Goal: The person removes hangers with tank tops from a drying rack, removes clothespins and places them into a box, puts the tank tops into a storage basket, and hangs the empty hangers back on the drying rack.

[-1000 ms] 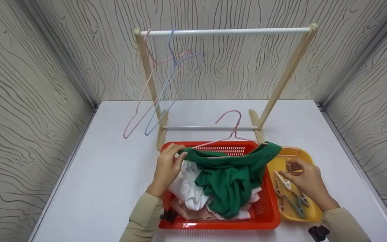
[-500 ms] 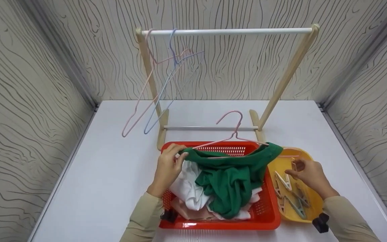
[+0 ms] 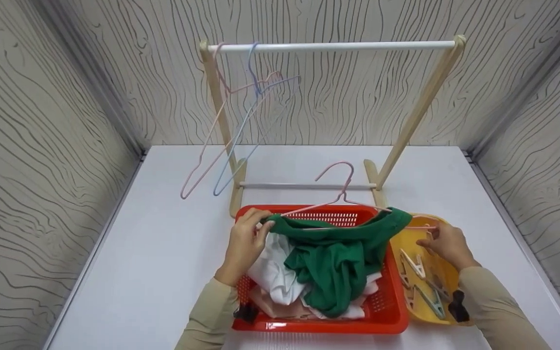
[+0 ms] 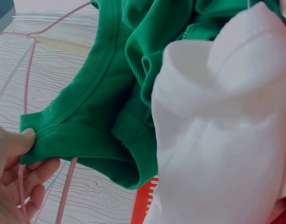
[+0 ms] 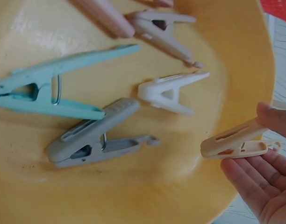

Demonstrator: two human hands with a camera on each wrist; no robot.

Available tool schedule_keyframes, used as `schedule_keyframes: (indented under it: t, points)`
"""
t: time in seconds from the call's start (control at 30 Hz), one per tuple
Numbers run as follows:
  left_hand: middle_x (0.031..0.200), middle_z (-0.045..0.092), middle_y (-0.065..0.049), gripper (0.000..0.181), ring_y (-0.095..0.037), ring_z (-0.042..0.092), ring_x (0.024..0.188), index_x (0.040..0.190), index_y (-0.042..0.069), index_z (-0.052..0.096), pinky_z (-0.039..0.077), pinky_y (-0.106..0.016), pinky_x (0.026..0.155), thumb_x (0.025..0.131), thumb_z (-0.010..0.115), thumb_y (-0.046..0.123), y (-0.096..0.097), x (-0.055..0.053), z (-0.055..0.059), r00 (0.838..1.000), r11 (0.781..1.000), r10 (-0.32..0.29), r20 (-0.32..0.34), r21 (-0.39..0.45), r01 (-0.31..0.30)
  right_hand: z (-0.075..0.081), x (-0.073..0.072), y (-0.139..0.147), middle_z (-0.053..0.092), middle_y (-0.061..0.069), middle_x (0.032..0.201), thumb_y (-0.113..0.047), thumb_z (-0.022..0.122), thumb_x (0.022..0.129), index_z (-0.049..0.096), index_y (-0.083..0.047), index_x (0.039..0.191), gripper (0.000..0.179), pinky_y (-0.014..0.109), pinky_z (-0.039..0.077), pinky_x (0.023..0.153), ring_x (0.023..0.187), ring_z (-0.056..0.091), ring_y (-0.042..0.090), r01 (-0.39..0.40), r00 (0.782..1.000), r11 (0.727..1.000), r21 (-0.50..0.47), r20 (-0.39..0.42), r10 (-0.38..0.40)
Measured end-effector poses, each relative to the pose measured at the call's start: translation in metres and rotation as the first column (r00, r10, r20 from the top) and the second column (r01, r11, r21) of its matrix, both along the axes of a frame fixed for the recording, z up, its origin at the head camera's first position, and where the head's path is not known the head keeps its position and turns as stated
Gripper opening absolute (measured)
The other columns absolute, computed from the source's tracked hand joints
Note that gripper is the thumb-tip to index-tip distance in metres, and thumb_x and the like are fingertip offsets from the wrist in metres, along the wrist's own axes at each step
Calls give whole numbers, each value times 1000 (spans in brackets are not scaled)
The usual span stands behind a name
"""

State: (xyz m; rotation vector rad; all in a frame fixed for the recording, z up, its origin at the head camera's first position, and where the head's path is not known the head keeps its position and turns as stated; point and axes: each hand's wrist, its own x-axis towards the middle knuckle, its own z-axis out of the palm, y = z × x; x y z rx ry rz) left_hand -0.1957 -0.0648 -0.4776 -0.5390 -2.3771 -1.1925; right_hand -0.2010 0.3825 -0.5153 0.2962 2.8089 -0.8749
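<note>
My left hand [image 3: 246, 238] pinches one end of the green ribbed garment [image 3: 338, 277], together with the pink hanger [image 3: 343, 196] under it. The garment is draped on the hanger and hangs over the red basket [image 3: 319, 326]. In the left wrist view, the thumb presses on the green edge [image 4: 63, 135] while the fingers curl beneath, around the pink wire. Over the yellow bin [image 3: 406, 238], my right hand [image 3: 447, 243] holds a pale orange clothespin [image 5: 213, 145] between thumb and fingers. The hanger's right end, bare of cloth, reaches close to this hand; contact is unclear.
Several clothespins, among them a teal one [image 5: 45, 81], a grey one [image 5: 117, 114] and a white one [image 5: 154, 91], lie in the bin. White cloth [image 3: 277, 277] fills part of the basket. Behind stands a rack [image 3: 328, 47] with pink and blue hangers [image 3: 241, 131].
My right hand has moved right and slightly up with the clothespin, from above the bin's pins to beside the hanger's right end. My left hand and the green garment have stayed almost still.
</note>
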Motion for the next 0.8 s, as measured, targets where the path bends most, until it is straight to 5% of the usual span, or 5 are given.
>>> schedule_keyframes:
  t: [0.1,0.23,0.37,0.6,0.8]
  points:
    - [94,67,-6,15,-13,59,78,103,6,68,54,-19,66,91,64,15,0,0,0,1000,1000,-6,-4,3,6,-4,-2,3,55,36,123,-21,69,88,49,11,124,52,53,53,93,96,62,40,7,999,1000,2,34,-7]
    - [94,67,-6,15,-13,59,77,103,6,69,53,-19,65,91,64,15,0,0,1,1000,1000,-6,-6,4,6,-8,-4,6,53,37,125,-18,68,89,49,13,122,49,56,51,95,98,61,41,16,997,1000,-6,76,-16]
    - [94,67,-6,16,-14,60,78,103,6,69,55,-20,66,91,65,15,1,1,1,1000,1000,0,-3,2,0,-13,-4,9,55,36,121,-14,68,88,49,12,120,46,51,54,90,93,62,36,20,994,1000,-22,111,-18]
    - [93,67,-6,14,-13,60,78,101,5,69,54,-20,66,90,65,13,1,1,0,1000,1000,1,-26,6,-1,-21,-4,15,61,22,88,-8,69,84,54,18,106,38,36,55,67,74,59,25,-33,995,998,45,99,28]
    - [93,67,-6,13,-13,59,77,100,5,69,51,-19,63,90,66,12,1,0,1,999,1000,8,-31,3,-8,-24,-6,16,61,35,97,-6,68,83,52,23,111,44,40,55,69,76,59,31,-66,994,994,90,94,57]
